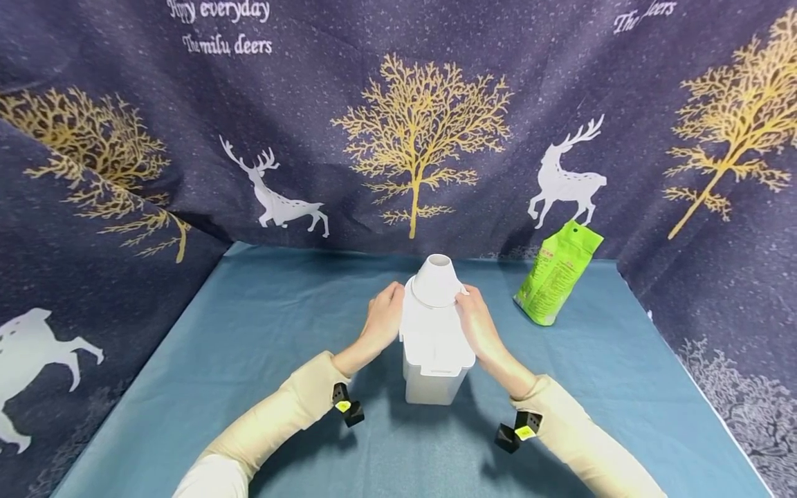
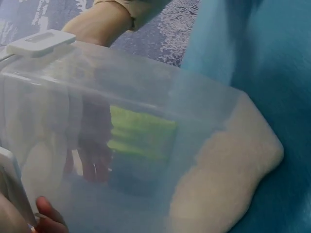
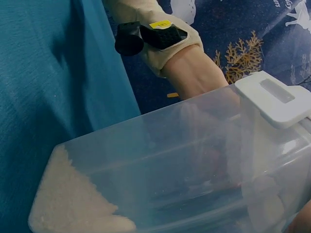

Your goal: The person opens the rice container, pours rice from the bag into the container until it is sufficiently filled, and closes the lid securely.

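Note:
A translucent plastic storage container (image 1: 432,389) with a white lid (image 1: 436,332) stands on the table in front of me. A white cone-shaped piece (image 1: 436,280), open at its narrow top, sits at the lid's far end. My left hand (image 1: 381,315) grips the lid's left edge, and my right hand (image 1: 481,325) grips its right edge, near the cone. Through the wall, pale rice-like grains (image 2: 221,182) show heaped at the bottom; the right wrist view has the grains (image 3: 73,199) too. A white latch tab (image 3: 277,99) sticks out from the lid's near end.
To the right, a bright green printed bag (image 1: 557,277) stands leaning on the blue-covered table (image 1: 299,290). Behind and at both sides hangs a dark blue cloth (image 1: 349,62) with deer and golden trees. Small black cameras (image 1: 349,404) are strapped at both wrists.

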The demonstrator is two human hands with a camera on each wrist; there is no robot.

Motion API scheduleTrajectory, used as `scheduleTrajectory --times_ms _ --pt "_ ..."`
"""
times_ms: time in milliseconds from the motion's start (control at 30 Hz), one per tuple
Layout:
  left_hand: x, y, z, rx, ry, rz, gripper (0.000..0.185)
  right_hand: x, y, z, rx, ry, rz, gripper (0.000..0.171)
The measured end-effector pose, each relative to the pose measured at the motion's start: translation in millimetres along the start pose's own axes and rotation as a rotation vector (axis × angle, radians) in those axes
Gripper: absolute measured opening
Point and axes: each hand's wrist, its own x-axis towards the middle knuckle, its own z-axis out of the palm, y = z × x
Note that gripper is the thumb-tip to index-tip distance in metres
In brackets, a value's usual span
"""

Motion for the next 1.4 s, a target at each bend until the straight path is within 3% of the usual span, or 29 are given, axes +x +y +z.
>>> scheduleTrajectory --times_ms 367,500,633,900,1200,1400 --pt "3.9 -2.0 2.7 -0.171 -0.076 -0.154 0.043 1 1 1 0.013 0.028 -0.005 0.047" --pt "2.6 -0.6 2.4 -0.199 -0.062 -0.188 0.044 1 2 2 0.013 0.023 -0.005 0.048" --pt "2.8 2.2 0.1 -0.219 -0.046 -0.182 0.041 2 2 1 0.0 0.009 -0.007 0.048" --pt "-0.3 4.4 -7.1 -0.154 -0.046 -0.103 0.034 2 0 -3 -0.036 -0.031 -0.002 0.05" --pt "4.2 15.3 -20.6 0.019 -0.032 -0.011 0.023 3 -1 -7 -0.172 -0.014 -0.01 0.05" --pt "6.0 14.8 -22.2 0.077 -0.084 -0.036 0.029 3 -3 -10 -0.282 -0.036 0.01 0.052"
